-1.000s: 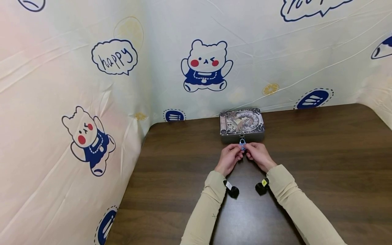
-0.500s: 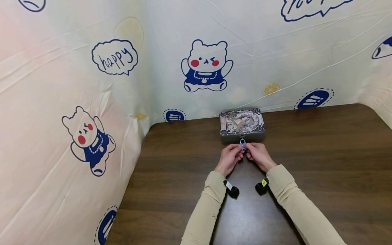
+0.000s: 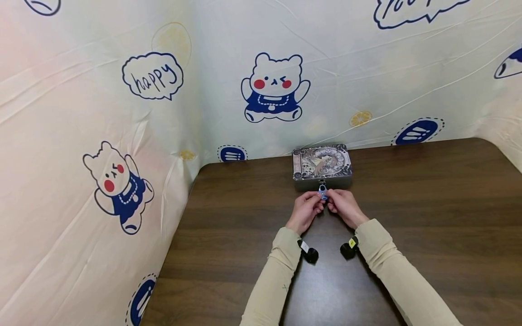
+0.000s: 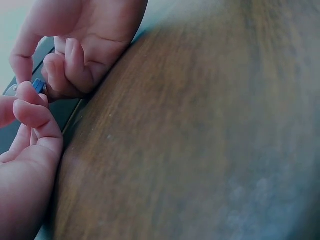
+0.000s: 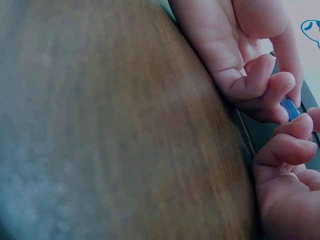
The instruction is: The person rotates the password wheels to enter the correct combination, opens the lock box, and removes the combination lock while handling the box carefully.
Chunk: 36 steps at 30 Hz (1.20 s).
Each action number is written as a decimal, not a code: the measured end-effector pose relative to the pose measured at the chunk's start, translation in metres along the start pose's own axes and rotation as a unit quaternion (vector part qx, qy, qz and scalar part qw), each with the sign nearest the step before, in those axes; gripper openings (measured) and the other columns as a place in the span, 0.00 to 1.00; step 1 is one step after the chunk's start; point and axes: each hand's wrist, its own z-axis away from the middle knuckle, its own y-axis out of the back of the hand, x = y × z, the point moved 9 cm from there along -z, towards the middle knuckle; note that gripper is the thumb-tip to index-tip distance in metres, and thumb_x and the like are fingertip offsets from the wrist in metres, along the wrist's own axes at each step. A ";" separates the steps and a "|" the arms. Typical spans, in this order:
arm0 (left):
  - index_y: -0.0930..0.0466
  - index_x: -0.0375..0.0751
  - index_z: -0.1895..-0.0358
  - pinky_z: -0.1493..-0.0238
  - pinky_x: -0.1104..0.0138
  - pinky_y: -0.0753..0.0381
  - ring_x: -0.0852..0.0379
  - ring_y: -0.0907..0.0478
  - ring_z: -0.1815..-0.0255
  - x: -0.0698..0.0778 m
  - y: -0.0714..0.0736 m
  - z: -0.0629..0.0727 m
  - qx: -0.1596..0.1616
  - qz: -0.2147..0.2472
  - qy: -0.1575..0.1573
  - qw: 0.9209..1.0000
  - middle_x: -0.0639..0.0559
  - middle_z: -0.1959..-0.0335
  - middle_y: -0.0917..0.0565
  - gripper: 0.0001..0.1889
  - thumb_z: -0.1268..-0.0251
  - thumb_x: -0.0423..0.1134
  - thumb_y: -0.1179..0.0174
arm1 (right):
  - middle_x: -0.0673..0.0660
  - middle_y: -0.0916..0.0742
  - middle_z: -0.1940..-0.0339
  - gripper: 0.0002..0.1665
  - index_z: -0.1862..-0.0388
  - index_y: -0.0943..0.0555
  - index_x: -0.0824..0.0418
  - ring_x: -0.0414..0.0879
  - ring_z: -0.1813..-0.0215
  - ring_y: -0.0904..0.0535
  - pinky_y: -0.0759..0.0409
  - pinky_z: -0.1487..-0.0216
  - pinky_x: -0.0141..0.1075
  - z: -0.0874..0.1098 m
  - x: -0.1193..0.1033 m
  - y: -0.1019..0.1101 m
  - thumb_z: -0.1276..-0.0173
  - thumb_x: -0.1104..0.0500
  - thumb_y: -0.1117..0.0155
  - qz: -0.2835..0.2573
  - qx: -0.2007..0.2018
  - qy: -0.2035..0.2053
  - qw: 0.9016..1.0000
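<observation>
A small blue padlock (image 3: 323, 195) hangs at the front clasp of a dark tin box (image 3: 322, 164) with an ornate printed lid, which is down. My left hand (image 3: 304, 212) pinches the padlock from the left between thumb and fingers. From the right side my right hand (image 3: 345, 208) pinches it too, and the fingertips of both hands nearly meet. Both wrist views show only a blue edge of the padlock (image 4: 38, 86) (image 5: 290, 109); fingers cover most of it. The other fingers of each hand are curled in.
The box stands on a brown wooden table (image 3: 240, 217), close to its back edge. Behind it and to the left hangs a pale cloth (image 3: 224, 54) printed with cartoon bears. A small black camera sits at each wrist.
</observation>
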 end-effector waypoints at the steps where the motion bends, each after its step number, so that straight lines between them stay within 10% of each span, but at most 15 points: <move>1: 0.25 0.33 0.56 0.76 0.76 0.28 0.64 0.27 0.78 0.000 0.000 0.000 0.000 0.000 -0.001 1.000 0.52 0.74 0.22 0.06 0.33 0.28 0.47 | 0.45 0.26 0.83 0.08 0.68 0.27 0.63 0.33 0.81 0.32 0.30 0.79 0.24 0.000 0.000 0.000 0.31 0.59 0.48 0.004 -0.001 0.001 1.000; 36: 0.24 0.39 0.62 0.78 0.76 0.28 0.63 0.27 0.79 -0.001 0.002 -0.001 0.004 0.011 0.006 1.000 0.51 0.74 0.21 0.03 0.33 0.29 0.46 | 0.46 0.27 0.85 0.12 0.74 0.28 0.61 0.34 0.82 0.33 0.33 0.81 0.24 -0.002 0.001 0.001 0.32 0.58 0.47 -0.003 0.003 0.003 1.000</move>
